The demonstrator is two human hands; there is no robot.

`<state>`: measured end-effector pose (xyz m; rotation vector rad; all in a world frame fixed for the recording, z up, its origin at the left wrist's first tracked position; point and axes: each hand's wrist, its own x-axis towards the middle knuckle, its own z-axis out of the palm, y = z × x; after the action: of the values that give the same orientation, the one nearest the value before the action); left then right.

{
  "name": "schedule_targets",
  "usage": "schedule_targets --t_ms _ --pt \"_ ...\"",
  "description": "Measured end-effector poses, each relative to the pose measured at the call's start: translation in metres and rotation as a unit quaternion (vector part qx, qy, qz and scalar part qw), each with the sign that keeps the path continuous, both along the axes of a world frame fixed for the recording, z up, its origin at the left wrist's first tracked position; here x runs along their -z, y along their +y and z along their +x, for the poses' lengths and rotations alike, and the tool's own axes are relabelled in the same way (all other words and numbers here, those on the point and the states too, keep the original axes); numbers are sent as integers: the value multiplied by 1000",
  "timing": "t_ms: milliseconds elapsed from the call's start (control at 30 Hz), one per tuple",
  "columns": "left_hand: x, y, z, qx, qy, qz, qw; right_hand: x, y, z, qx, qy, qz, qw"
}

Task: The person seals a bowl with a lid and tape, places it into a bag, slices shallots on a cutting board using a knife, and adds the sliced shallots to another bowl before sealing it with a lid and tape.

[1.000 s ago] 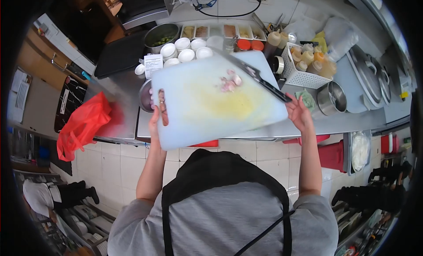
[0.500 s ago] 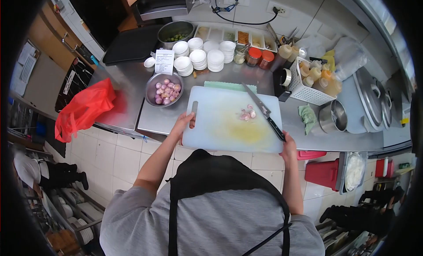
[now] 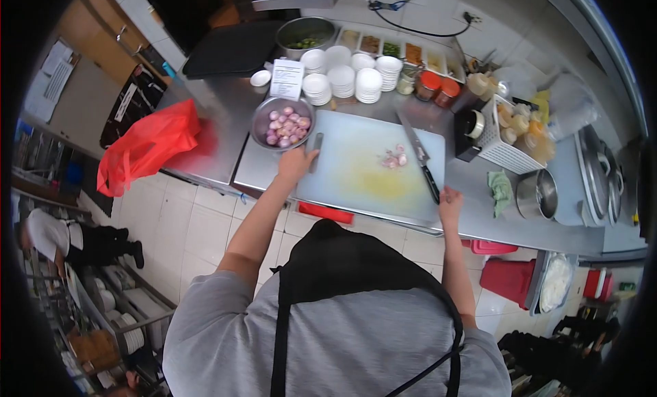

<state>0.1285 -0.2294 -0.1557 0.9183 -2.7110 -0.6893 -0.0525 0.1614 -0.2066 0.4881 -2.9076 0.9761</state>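
At the steel counter (image 3: 263, 166), above floor tiles (image 3: 205, 222), left fingers (image 3: 311, 155) and right fingers (image 3: 448, 194) grip a board (image 3: 349, 147).

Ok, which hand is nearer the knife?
Right: the right hand is beside the end of the knife handle; the left hand is across the cutting board, by its slot.

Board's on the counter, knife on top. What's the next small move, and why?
I'd probably bring the right hand onto the knife handle: it lies beside that hand, and the blade rests on the cutting board near the purplish pieces. The left hand is at the board's slot.
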Motion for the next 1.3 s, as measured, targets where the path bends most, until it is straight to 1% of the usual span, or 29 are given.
schedule_targets --t_ms 33,67,100,133,200,233,300,333,400,433,467,500,533,600,633,733,767,800,833,867,900,933,1000,1067,1133,1167,1233,1267,1300 --pt "-9 4 2 -12 -34 -12 999 -11 -8 3 -8 -3 -1 1000" --pt "-17 7 5 -23 -67 -23 997 -24 -17 6 -24 72 23 997" --pt "-26 10 11 7 -58 -29 998 -36 -26 8 -38 148 45 987" --pt "-38 11 14 2 -60 -29 998 -43 -36 10 -43 146 44 987" --pt "-58 7 18 40 15 -35 998 -53 -56 12 -114 85 101 985" --pt "-60 -2 16 39 14 -34 999 -53 -64 11 -116 85 102 984" --pt "-66 -28 5 16 78 -68 995 -50 -78 7 -129 94 190 969" --pt "-68 -37 -1 21 78 -66 995 -48 -82 2 -125 93 193 969" --pt "-70 -51 -15 52 133 72 987 -51 -83 -5 -114 60 227 965" --pt "-60 -60 -25 64 133 76 986 -55 -82 -6 -102 57 229 966" --pt "-40 -70 -34 93 156 0 983 -71 -86 2 -85 20 205 975" --pt "-34 -71 -39 119 181 -74 974 -79 -88 9 -69 -17 180 981" --pt "-28 -73 -44 127 183 -69 972 -77 -87 15 -59 -18 184 981" --pt "-30 -67 -48 71 74 40 994 -72 -85 25 -95 -102 42 989" --pt "-24 -69 -51 58 78 77 992 -70 -88 35 -93 -103 47 989" --pt "-20 -70 -55 27 61 84 994 -65 -106 71 -173 -206 -44 962" --pt "-21 -72 -54 48 55 42 996 -64 -109 77 -176 -207 -43 961" --pt "-25 -70 -54 45 55 39 997 -63 -112 79 -194 -181 -30 964" --pt "-29 -66 -52 10 96 -3 995 -62 -110 77 -211 -155 -17 965" --pt "-36 -59 -48 -26 135 -44 990 -63 -104 71 -215 -157 -18 964" --pt "-51 -48 -46 -44 142 -9 989 -65 -97 64 -213 -158 -1 964" --pt "-50 -37 -48 -48 141 -12 989 -67 -91 55 -210 -160 15 964" --pt "-46 -5 -53 29 236 102 966 -69 -73 40 -207 -164 27 964" --pt "-43 46 -60 100 179 118 972 -77 -61 30 -207 -167 43 963" --pt "-31 94 -71 97 170 188 962 -88 -57 24 -186 -220 80 954" --pt "-23 107 -77 92 166 189 963 -84 -56 23 -190 -225 81 952" --pt "-10 126 -86 170 171 122 963 -72 -57 24 -222 -171 29 959" --pt "-9 132 -90 166 170 125 963 -66 -59 26 -224 -174 32 958" --pt "-10 136 -94 190 196 106 956 -61 -64 28 -239 -132 29 962"
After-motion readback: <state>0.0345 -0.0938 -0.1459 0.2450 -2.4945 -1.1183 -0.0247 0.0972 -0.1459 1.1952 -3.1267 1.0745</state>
